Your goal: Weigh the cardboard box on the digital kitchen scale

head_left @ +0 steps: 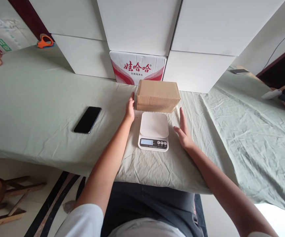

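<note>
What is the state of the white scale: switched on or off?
Switched on: the display of the white scale looks lit pale blue and shows a dark digit, too small to read surely.

The carton (pixel 137 68) toward the counter's back edge carries large red brush-style characters, 娃哈哈, with a small ® at their upper right. Below them, in smaller dark print, stands 饮用纯净水.

Nearer the counter's front edge, the scale (pixel 154 126) has a lit display (pixel 146 142) showing what looks like a single 1. The labels under its three round buttons (pixel 161 143) and the line of print along the bottom of its panel are too small to read.

Near the counter's back left corner, the bag (pixel 5 39) bears white characters on a green patch, too blurred to make out.
</note>
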Tool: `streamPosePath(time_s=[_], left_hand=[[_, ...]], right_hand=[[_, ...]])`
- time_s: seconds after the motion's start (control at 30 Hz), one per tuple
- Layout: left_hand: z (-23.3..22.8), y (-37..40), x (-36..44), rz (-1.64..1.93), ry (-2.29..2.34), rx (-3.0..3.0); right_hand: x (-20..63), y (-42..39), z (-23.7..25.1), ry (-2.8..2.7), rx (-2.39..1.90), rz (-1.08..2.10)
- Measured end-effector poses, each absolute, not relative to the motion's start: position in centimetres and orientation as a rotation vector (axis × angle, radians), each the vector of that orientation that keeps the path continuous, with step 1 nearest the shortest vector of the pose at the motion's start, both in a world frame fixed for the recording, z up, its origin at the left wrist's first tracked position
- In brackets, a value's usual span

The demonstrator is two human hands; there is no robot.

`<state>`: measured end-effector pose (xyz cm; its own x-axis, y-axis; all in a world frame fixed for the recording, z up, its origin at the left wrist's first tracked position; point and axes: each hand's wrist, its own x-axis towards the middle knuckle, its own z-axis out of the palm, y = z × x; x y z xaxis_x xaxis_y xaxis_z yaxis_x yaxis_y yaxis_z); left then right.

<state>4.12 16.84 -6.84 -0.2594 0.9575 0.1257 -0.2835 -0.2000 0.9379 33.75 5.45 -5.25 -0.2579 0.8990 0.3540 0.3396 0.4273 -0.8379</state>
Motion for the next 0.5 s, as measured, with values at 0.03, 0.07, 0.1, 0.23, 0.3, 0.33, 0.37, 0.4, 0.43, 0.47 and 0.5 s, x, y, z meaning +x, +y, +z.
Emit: streamPosePath(time_s=[0.03, 0.07, 0.1, 0.23, 0.3, 0.33, 0.37, 0.4, 0.43, 0.47, 0.5], left_hand=[[-6.9, 16.9, 4.1, 1.641, 1.051, 0.968], [-6.9, 16.9, 4.0, 1.644, 1.047, 0.972], [-6.9, 16.9, 4.0, 1.646, 1.045, 0.976], [-6.8, 16.7, 4.0, 1.646, 1.052, 0.970], [-6.7, 16.7, 4.1, 1.639, 1.060, 0.970], [-6.7, 16.7, 4.1, 1.638, 1.061, 0.975], [-6.7, 16.7, 4.1, 1.638, 1.060, 0.982], [-6.8, 16.7, 4.1, 1.641, 1.057, 0.989], [-6.8, 16.7, 4.1, 1.646, 1.054, 0.994], [-6.9, 16.7, 4.1, 1.651, 1.050, 0.997], [-6.9, 16.7, 4.1, 1.655, 1.048, 0.996]], right_hand=[[34.0, 4.9, -5.2, -1.888, -1.035, 0.766], [34.1, 4.6, -5.2, -1.976, -1.002, 0.724], [34.1, 4.5, -5.2, -2.072, -0.964, 0.682], [33.5, 4.3, -5.0, -2.394, -0.835, 0.535], [33.3, 4.0, -4.9, -2.478, -0.849, 0.496], [33.2, 3.8, -4.9, -2.505, -0.863, 0.480], [33.1, 3.7, -4.8, -2.527, -0.874, 0.467], [33.1, 3.6, -4.8, -2.542, -0.878, 0.455], [33.1, 3.5, -4.7, -2.555, -0.875, 0.445], [33.0, 3.4, -4.6, -2.568, -0.873, 0.438], [33.0, 3.4, -4.6, -2.584, -0.871, 0.433]])
